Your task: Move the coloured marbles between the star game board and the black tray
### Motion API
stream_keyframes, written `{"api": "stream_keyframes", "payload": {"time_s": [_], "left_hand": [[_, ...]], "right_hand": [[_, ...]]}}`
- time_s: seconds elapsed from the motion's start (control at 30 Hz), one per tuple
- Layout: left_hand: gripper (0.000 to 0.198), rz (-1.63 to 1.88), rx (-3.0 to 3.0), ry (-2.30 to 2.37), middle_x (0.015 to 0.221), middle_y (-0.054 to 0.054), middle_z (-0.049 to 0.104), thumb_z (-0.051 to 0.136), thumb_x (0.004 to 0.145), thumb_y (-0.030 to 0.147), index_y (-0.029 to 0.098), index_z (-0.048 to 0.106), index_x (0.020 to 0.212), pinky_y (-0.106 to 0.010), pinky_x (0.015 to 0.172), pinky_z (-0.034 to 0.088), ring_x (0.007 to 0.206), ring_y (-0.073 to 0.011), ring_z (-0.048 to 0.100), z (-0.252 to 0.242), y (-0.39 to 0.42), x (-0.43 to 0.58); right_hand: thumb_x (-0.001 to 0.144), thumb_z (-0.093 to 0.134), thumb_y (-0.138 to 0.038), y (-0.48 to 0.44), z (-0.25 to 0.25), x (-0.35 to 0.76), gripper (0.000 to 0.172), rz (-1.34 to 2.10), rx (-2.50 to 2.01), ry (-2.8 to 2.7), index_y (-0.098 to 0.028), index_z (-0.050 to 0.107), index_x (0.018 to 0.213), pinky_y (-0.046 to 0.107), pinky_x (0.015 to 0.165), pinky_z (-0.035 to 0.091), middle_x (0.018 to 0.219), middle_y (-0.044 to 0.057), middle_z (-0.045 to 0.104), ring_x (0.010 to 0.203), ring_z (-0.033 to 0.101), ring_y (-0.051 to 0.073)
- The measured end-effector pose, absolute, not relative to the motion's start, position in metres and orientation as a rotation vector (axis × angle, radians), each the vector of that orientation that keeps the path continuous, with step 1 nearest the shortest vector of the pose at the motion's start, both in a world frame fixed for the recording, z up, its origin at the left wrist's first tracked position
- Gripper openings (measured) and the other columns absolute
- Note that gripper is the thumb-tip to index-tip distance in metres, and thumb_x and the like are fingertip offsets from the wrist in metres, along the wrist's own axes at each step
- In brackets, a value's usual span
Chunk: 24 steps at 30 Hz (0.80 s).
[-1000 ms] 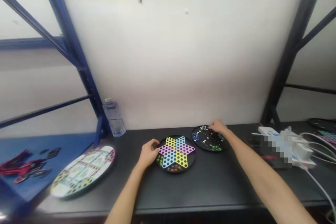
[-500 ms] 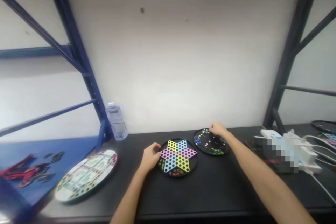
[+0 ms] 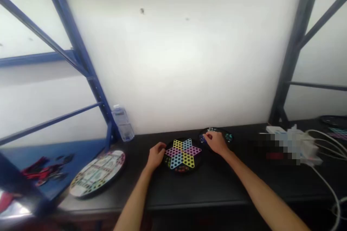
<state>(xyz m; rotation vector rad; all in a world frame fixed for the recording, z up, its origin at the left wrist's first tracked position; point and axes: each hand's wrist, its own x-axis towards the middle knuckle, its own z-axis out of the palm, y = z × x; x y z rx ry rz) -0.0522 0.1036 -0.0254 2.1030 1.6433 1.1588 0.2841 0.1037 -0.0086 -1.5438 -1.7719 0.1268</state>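
Though left grip [image 3: 156, 156] and right grip [image 3: 216, 143] cannot be judged, the dotted star [image 3: 183, 153] is yellow, blue and pink.

Middle board [image 3: 183, 152] on table [image 3: 195, 189], tray [image 3: 224, 132] behind right, bottle [image 3: 123, 123] behind left

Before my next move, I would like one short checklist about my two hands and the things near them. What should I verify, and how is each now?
1. Left hand at the left edge of the Chinese checkers board: ok.
2. Left fingers gripping that edge firmly: cannot tell.
3. Right hand over the black round tray behind and to the right of the board: ok.
4. Piece pinched in the right fingers: cannot tell; too small and blurred.
5. Whole tray in sight: not ok; the right hand covers part of it.
6. Clear plastic bottle apart from both hands: ok.
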Motion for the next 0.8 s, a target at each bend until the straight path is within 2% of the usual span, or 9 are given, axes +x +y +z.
{"api": "stream_keyframes", "payload": {"time_s": [0.1, 0.3, 0.47, 0.53, 0.63, 0.7, 0.8], "left_hand": [[0.020, 1.184, 2.136, 1.663, 0.085, -0.001, 0.068, 0.048, 0.078, 0.021, 0.019, 0.066, 0.085, -0.026, 0.076, 0.046, 0.077, -0.0148, 0.061, -0.025, 0.105, -0.051], [0.019, 1.141, 2.129, 1.717, 0.083, 0.000, 0.068, 0.051, 0.075, 0.020, 0.020, 0.065, 0.088, -0.023, 0.064, 0.045, 0.061, -0.0112, 0.058, -0.021, 0.104, -0.051], [0.036, 1.117, 2.013, 1.744, 0.080, 0.002, 0.068, 0.050, 0.066, 0.011, 0.019, 0.061, 0.100, -0.021, 0.051, 0.039, 0.044, -0.0074, 0.047, -0.018, 0.100, -0.053], [0.042, 1.136, 1.974, 1.719, 0.092, 0.000, 0.069, 0.049, 0.064, 0.008, 0.020, 0.059, 0.103, -0.021, 0.053, 0.041, 0.047, -0.0072, 0.050, -0.016, 0.099, -0.053], [0.043, 1.162, 1.947, 1.674, 0.105, -0.003, 0.069, 0.049, 0.061, 0.005, 0.020, 0.058, 0.100, -0.021, 0.063, 0.045, 0.065, -0.0108, 0.060, -0.013, 0.098, -0.053], [0.038, 1.165, 1.941, 1.675, 0.098, -0.003, 0.070, 0.049, 0.063, 0.006, 0.020, 0.057, 0.097, -0.022, 0.067, 0.045, 0.076, -0.0139, 0.062, -0.012, 0.098, -0.054], [0.027, 1.195, 1.946, 1.732, 0.078, 0.000, 0.069, 0.052, 0.068, 0.014, 0.020, 0.057, 0.094, -0.024, 0.067, 0.044, 0.071, -0.0148, 0.061, -0.013, 0.099, -0.055]], "right_hand": [[0.087, 0.049, -0.035, 0.082, -0.013, 0.264, 0.028, 0.184, -1.468, -1.898, -0.019, 0.065, 0.070, 0.024, 0.063, 0.034, 0.070, 0.004, 0.065, 0.065, 0.056, 0.014], [0.075, 0.057, -0.018, 0.058, -0.016, 0.248, 0.003, 0.309, -1.299, -2.156, -0.019, 0.059, 0.078, 0.022, 0.060, 0.030, 0.072, 0.000, 0.061, 0.065, 0.051, 0.012], [0.071, 0.055, -0.010, 0.056, -0.016, 0.251, 0.013, 0.285, -1.235, -2.170, -0.019, 0.052, 0.079, 0.021, 0.061, 0.029, 0.080, -0.001, 0.057, 0.070, 0.048, 0.012], [0.072, 0.054, -0.009, 0.057, -0.018, 0.248, 0.013, 0.260, -1.256, -2.132, -0.019, 0.051, 0.080, 0.022, 0.062, 0.029, 0.085, 0.000, 0.056, 0.072, 0.048, 0.012], [0.076, 0.052, -0.010, 0.060, -0.021, 0.242, 0.010, 0.206, -1.403, -1.990, -0.019, 0.050, 0.080, 0.023, 0.062, 0.029, 0.087, 0.002, 0.056, 0.072, 0.050, 0.012], [0.080, 0.053, -0.014, 0.060, -0.023, 0.239, 0.005, 0.201, -1.525, -1.910, -0.019, 0.051, 0.079, 0.024, 0.061, 0.028, 0.081, 0.002, 0.057, 0.070, 0.051, 0.013], [0.082, 0.056, -0.023, 0.061, -0.025, 0.240, 0.005, 0.256, -1.637, -1.882, -0.019, 0.054, 0.080, 0.024, 0.060, 0.028, 0.072, 0.002, 0.058, 0.067, 0.052, 0.014]]}}
